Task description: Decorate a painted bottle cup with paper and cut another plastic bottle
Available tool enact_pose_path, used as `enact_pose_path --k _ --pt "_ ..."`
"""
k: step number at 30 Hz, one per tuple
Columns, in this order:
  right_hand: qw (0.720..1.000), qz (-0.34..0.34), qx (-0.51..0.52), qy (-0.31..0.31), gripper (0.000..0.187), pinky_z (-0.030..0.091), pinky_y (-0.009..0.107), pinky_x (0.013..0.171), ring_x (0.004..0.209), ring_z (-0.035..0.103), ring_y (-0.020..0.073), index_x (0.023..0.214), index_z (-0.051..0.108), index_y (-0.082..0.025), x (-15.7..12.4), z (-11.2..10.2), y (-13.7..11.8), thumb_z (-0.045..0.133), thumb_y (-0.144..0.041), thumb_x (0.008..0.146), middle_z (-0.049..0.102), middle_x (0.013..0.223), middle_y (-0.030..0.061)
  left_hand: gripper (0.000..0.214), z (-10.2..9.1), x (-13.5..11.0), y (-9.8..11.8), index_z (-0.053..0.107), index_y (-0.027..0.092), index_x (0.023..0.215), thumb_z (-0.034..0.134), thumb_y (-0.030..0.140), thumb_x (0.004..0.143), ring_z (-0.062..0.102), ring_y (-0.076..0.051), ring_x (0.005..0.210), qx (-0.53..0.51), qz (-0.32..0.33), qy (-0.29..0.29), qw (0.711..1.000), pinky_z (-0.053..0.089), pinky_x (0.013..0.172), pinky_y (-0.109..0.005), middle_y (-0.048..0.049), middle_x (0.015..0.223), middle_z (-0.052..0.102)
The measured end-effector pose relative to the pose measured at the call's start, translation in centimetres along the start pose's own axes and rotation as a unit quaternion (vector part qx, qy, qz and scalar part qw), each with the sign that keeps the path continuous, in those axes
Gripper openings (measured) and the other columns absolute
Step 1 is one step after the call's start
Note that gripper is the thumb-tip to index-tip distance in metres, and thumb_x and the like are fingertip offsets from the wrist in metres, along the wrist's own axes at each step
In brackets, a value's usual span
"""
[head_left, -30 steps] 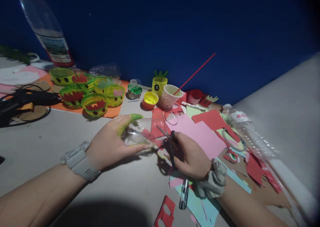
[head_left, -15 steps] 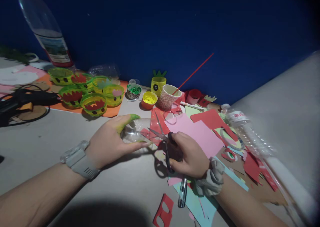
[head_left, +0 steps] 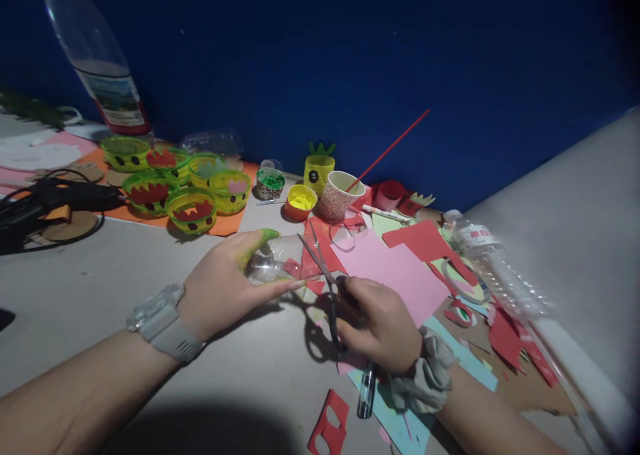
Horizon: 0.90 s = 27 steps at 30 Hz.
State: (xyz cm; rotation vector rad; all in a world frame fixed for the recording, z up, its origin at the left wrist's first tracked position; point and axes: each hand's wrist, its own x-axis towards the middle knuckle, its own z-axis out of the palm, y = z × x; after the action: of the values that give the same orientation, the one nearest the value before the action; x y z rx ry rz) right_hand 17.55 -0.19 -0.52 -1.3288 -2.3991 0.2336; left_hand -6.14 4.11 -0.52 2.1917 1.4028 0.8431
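Scissors (head_left: 325, 278) gripped in right hand (head_left: 383, 321), blades pointing toward upper left of frame. Left hand (head_left: 225, 285) clasping clear plastic piece (head_left: 275, 265) at frame centre.

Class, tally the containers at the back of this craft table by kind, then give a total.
Green-yellow decorated rings: 5
Small paint pots: 2
Paper cup: 1
Yellow pineapple-style cup: 1
Total: 9
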Motion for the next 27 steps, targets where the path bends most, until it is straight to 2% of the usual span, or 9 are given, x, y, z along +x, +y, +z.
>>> enact_pose_path --k 7,13,27 --pt "1.000 0.020 -0.017 0.005 0.025 0.026 0.024 0.048 0.049 0.030 0.0117 0.066 0.027 -0.022 -0.1 0.2 -0.8 0.048 -0.029 0.079 0.032 0.056 -0.0054 0.059 0.2 -0.1 -0.2 0.055 0.018 0.109 0.062 0.061 0.069 0.061 -0.024 0.088 0.013 0.020 0.020 1.000 0.047 0.074 -0.033 -0.0075 0.096 0.065" --pt "1.000 0.022 -0.018 0.013 0.024 0.027 0.024 0.046 0.048 0.031 0.0122 0.066 0.029 -0.022 -0.1 0.3 -1.2 0.046 -0.030 0.082 0.035 0.055 -0.0048 0.053 0.2 0.0 -0.1 0.057 0.018 0.108 0.062 0.057 0.071 0.060 -0.022 0.081 0.023 0.016 0.023 0.999 0.046 0.072 -0.032 -0.0064 0.092 0.065" --pt "1.000 0.001 0.006 0.008 0.021 0.028 0.025 0.050 0.052 0.034 0.0135 0.072 0.029 -0.022 -0.6 0.5 -1.1 0.042 -0.027 0.087 0.036 0.061 -0.0032 0.054 0.3 0.0 0.0 0.055 0.019 0.114 0.065 0.052 0.071 0.059 -0.022 0.089 -0.037 0.015 0.012 0.999 0.045 0.077 -0.033 -0.0061 0.099 0.064"
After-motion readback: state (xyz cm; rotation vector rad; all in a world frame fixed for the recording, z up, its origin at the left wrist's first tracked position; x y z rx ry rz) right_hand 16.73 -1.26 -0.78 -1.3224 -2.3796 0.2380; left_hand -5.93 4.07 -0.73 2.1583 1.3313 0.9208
